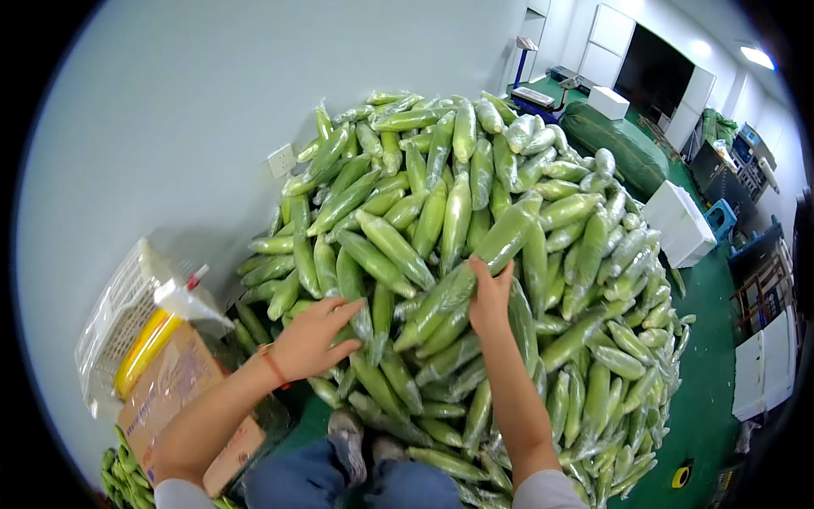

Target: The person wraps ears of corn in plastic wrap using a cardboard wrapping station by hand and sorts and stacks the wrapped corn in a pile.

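A large heap of green ears of corn (456,212), apparently in their husks and wrapped in clear plastic film, fills the middle of the head view. My right hand (490,301) is closed around the lower end of one wrapped ear of corn (509,231), which slants up and to the right over the heap. Another wrapped ear (437,307) lies just left of that hand. My left hand (315,341) hovers at or rests on the heap's near left side, its fingers apart and holding nothing; whether it touches an ear is unclear.
At left stand a cardboard box (191,382) and a white plastic basket (119,318) with a yellow roll (146,348). More green produce (123,475) lies below. White foam boxes (680,222), a green bundle (615,148) and a scale (534,97) stand beyond; yellow tape (681,477) lies on the floor.
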`<state>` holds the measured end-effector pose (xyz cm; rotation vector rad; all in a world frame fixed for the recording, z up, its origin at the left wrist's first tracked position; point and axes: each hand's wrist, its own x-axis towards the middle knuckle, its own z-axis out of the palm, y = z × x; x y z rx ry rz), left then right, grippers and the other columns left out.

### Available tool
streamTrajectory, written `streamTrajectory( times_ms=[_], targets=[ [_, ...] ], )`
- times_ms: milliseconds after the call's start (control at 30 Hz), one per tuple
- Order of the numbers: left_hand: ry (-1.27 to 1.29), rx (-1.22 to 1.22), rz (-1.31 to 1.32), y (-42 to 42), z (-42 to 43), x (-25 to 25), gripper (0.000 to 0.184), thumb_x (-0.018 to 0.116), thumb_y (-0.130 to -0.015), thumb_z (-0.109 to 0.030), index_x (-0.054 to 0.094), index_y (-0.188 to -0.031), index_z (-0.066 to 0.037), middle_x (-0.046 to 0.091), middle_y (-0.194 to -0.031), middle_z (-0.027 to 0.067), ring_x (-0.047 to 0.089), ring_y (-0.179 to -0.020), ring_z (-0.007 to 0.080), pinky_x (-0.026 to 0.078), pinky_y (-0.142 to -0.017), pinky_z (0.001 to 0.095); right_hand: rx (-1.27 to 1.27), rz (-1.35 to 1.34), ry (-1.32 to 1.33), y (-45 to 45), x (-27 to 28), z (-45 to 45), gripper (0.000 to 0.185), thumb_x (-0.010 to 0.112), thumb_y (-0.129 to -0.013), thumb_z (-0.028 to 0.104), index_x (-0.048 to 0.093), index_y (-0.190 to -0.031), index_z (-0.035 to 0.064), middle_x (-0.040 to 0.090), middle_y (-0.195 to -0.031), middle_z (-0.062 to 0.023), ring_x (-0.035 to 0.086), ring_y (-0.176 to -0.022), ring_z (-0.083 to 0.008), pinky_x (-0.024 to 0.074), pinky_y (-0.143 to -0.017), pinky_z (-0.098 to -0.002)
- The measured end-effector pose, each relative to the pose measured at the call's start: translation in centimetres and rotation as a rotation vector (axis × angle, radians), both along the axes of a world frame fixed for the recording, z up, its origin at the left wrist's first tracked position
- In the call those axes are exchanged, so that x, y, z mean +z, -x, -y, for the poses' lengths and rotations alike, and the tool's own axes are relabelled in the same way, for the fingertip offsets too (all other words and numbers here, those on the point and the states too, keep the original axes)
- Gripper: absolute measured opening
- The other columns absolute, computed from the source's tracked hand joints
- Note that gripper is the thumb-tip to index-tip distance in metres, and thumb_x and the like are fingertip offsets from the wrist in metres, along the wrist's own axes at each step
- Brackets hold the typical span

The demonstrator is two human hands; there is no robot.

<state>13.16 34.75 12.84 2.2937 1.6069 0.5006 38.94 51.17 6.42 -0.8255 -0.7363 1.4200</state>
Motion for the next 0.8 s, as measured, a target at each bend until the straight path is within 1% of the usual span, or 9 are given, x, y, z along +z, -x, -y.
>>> streamTrajectory(
  times_ms=[67, 167, 267, 367, 433, 500, 633, 733, 800],
  targets=[
    [-0.102, -0.027, 0.056, -1.1, -8.2, -2.3, 0.059, 0.063, -0.087, -0.026, 0.042, -0.139, -0.008, 0.047, -0.129, 0.0230, 0.048, -0.115, 0.0394, 0.040, -0.099, 0.0430, -0.068, 0.031, 0.013, 0.2, -0.6, -4.5, 0.073, 0.071, -0.081, 0.009, 0.028, -0.139, 0.0092, 0.047, -0.122, -0.0113, 0.049, -0.108, -0.0253, 0.0430, -0.089, -0.0415],
    [-0.208, -0.011, 0.193, -3.9, -19.9, -5.3, 0.059, 0.064, -0.086, -0.024, 0.042, -0.138, -0.008, 0.046, -0.131, 0.0248, 0.046, -0.117, 0.0413, 0.039, -0.099, 0.0447, -0.107, 0.067, 0.014, 0.6, -0.3, -9.6, 0.073, 0.070, -0.080, 0.008, 0.028, -0.139, 0.0104, 0.047, -0.122, -0.0105, 0.049, -0.108, -0.0256, 0.0428, -0.089, -0.0413],
    [-0.250, 0.008, 0.192, -7.0, -27.0, -6.1, 0.061, 0.065, -0.084, -0.024, 0.042, -0.139, -0.011, 0.045, -0.131, 0.0265, 0.046, -0.118, 0.0429, 0.039, -0.100, 0.0452, -0.139, 0.047, 0.016, 1.4, 0.6, -13.7, 0.075, 0.069, -0.079, 0.006, 0.026, -0.140, 0.0118, 0.047, -0.123, -0.0098, 0.048, -0.110, -0.0257, 0.0425, -0.090, -0.0409],
    [-0.236, -0.064, 0.113, -8.9, -30.3, -6.0, 0.065, 0.066, -0.083, -0.026, 0.039, -0.142, -0.021, 0.040, -0.135, 0.0286, 0.045, -0.118, 0.0451, 0.041, -0.098, 0.0475, -0.157, 0.084, 0.008, 2.3, 2.6, -16.3, 0.075, 0.069, -0.079, 0.006, 0.027, -0.141, 0.0121, 0.048, -0.124, -0.0098, 0.048, -0.112, -0.0255, 0.0428, -0.089, -0.0395],
    [-0.142, -0.044, 0.093, -9.9, -31.3, -5.1, 0.069, 0.066, -0.082, -0.030, 0.037, -0.143, -0.019, 0.034, -0.138, 0.0321, 0.042, -0.120, 0.0487, 0.039, -0.101, 0.0486, -0.152, 0.168, 0.041, 1.6, 3.3, -17.9, 0.075, 0.069, -0.079, 0.006, 0.028, -0.141, 0.0118, 0.049, -0.124, -0.0103, 0.050, -0.111, -0.0256, 0.0434, -0.089, -0.0393],
    [-0.195, -0.061, 0.092, -10.2, -32.4, -5.9, 0.071, 0.066, -0.081, -0.033, 0.037, -0.143, -0.016, 0.030, -0.139, 0.0349, 0.039, -0.122, 0.0516, 0.035, -0.104, 0.0493, -0.107, 0.215, 0.108, 1.3, 4.6, -18.5, 0.074, 0.071, -0.078, 0.007, 0.031, -0.140, 0.0106, 0.053, -0.120, -0.0107, 0.053, -0.107, -0.0251, 0.0441, -0.087, -0.0390],
    [-0.089, -0.042, 0.201, -10.3, -32.6, -5.8, 0.072, 0.066, -0.081, -0.033, 0.037, -0.143, -0.011, 0.025, -0.143, 0.0324, 0.030, -0.129, 0.0504, 0.032, -0.106, 0.0503, -0.164, 0.388, 0.026, 1.5, 3.5, -19.6, 0.073, 0.072, -0.076, 0.008, 0.034, -0.138, 0.0092, 0.055, -0.119, -0.0105, 0.054, -0.106, -0.0244, 0.0449, -0.087, -0.0380],
    [-0.161, -0.043, 0.232, -10.1, -32.4, -6.6, 0.070, 0.068, -0.080, -0.027, 0.038, -0.142, -0.010, 0.025, -0.143, 0.0307, 0.034, -0.128, 0.0481, 0.035, -0.105, 0.0473, -0.200, 0.440, -0.025, 1.4, 2.9, -20.6, 0.070, 0.073, -0.074, 0.009, 0.037, -0.135, 0.0070, 0.055, -0.120, -0.0116, 0.054, -0.107, -0.0249, 0.0450, -0.087, -0.0373],
    [-0.040, 0.003, 0.345, -9.8, -33.0, -7.1, 0.070, 0.070, -0.079, -0.023, 0.039, -0.141, -0.009, 0.027, -0.142, 0.0292, 0.040, -0.123, 0.0453, 0.038, -0.102, 0.0451, -0.217, 0.529, -0.053, 1.0, 2.4, -20.7, 0.069, 0.074, -0.072, 0.010, 0.040, -0.133, 0.0051, 0.056, -0.120, -0.0132, 0.055, -0.107, -0.0256, 0.0449, -0.088, -0.0370]
  ],
)
